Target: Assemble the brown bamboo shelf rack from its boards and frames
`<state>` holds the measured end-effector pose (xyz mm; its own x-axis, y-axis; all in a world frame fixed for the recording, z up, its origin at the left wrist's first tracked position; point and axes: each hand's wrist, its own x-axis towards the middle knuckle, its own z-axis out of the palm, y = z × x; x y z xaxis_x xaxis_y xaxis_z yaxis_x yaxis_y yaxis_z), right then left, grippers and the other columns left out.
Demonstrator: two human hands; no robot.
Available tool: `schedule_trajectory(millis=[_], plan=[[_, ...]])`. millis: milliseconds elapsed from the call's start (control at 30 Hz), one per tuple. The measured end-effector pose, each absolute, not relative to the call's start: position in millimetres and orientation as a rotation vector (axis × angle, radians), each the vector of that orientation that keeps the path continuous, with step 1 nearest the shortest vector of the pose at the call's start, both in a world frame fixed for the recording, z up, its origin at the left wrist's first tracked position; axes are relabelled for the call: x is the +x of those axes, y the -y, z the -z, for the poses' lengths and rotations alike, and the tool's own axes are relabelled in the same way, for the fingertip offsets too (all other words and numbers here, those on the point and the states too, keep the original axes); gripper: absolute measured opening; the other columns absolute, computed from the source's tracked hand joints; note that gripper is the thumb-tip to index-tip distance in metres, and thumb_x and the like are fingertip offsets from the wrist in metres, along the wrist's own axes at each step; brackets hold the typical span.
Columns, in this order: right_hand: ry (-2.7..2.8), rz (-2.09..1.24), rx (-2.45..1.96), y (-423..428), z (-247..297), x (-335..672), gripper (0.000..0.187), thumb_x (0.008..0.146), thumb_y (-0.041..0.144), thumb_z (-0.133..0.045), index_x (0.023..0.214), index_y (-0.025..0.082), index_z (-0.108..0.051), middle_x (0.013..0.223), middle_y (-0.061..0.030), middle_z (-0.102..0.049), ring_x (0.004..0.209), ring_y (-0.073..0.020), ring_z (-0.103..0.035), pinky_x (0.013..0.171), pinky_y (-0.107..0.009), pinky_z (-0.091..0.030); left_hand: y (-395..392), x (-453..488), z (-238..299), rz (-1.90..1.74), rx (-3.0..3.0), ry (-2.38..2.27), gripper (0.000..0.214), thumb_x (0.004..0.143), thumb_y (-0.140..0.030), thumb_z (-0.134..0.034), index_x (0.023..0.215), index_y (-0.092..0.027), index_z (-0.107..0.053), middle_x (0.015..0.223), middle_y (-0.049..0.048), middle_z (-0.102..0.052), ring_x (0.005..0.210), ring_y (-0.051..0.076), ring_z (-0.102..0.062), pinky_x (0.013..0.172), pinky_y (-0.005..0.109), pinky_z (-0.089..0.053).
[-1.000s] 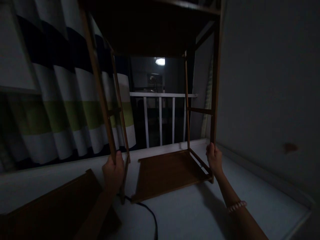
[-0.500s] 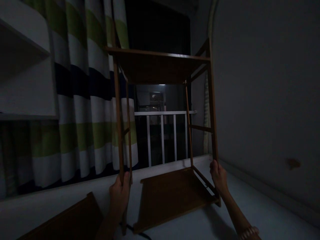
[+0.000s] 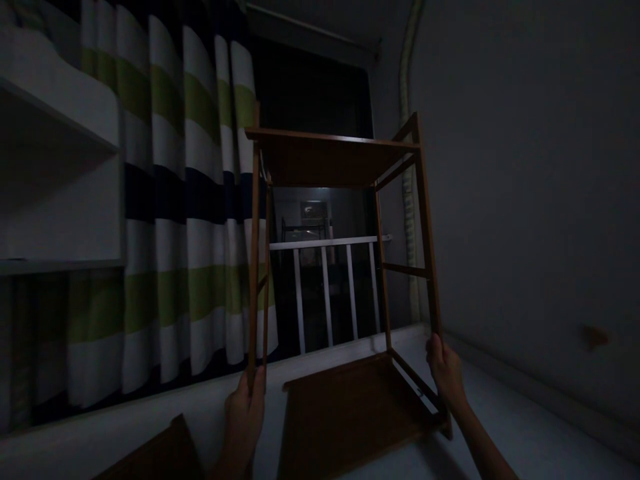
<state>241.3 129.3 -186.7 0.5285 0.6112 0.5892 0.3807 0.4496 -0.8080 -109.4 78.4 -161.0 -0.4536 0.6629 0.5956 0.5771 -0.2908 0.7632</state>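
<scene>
A brown wooden shelf rack (image 3: 330,157) stands upright on a pale surface in front of me, with a top board, thin legs and a bottom board (image 3: 350,413). My left hand (image 3: 244,417) is wrapped round the near left leg, low down. My right hand (image 3: 445,377) grips the near right leg just above the bottom board. Both hands are closed on the frame.
A striped white, green and dark curtain (image 3: 165,220) hangs at the left beside a white shelf unit (image 3: 55,200). A white railing (image 3: 330,287) stands behind the rack. A grey wall (image 3: 530,200) is close on the right. A loose brown board (image 3: 155,457) lies at lower left.
The view has tilted upward, so the rack's top board now shows in full and the hands sit lower in frame. Both hands keep their hold on the front legs.
</scene>
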Motion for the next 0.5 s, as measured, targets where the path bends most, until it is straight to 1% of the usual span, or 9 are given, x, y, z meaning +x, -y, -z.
schedule_trajectory(millis=[167,300,500], plan=[[1.062,-0.169,-1.171,-131.9,188.4,243.3,0.055,0.078,0.066,-0.024,0.060,0.019,-0.045,0.046,0.0015,-0.042,0.042,-0.0134,-0.041,0.043,-0.026,-0.031,-78.2,-108.8,161.7,-1.857,1.588,-1.814,0.052,0.068,-0.064,-0.032,0.079,-0.017,-0.052,0.042,-0.0037,-0.039,0.041,0.016,-0.044,0.043,0.026,-0.034],[1.084,-0.162,-1.165,-131.1,188.5,243.6,0.054,0.078,0.065,-0.024,0.061,0.019,-0.045,0.046,0.0012,-0.042,0.043,-0.0142,-0.042,0.045,-0.026,-0.031,-77.6,-108.7,162.3,-1.853,1.570,-1.832,0.052,0.068,-0.064,-0.032,0.078,-0.018,-0.052,0.041,-0.0040,-0.037,0.040,0.016,-0.043,0.042,0.026,-0.033],[1.113,-0.140,-1.166,-129.3,187.7,239.9,0.053,0.079,0.064,-0.025,0.059,0.019,-0.044,0.046,0.0015,-0.042,0.043,-0.0142,-0.042,0.046,-0.026,-0.031,-74.5,-110.2,159.0,-1.900,1.552,-1.799,0.049,0.068,-0.064,-0.032,0.074,-0.019,-0.051,0.044,-0.0019,-0.043,0.041,0.016,-0.044,0.043,0.026,-0.035]])
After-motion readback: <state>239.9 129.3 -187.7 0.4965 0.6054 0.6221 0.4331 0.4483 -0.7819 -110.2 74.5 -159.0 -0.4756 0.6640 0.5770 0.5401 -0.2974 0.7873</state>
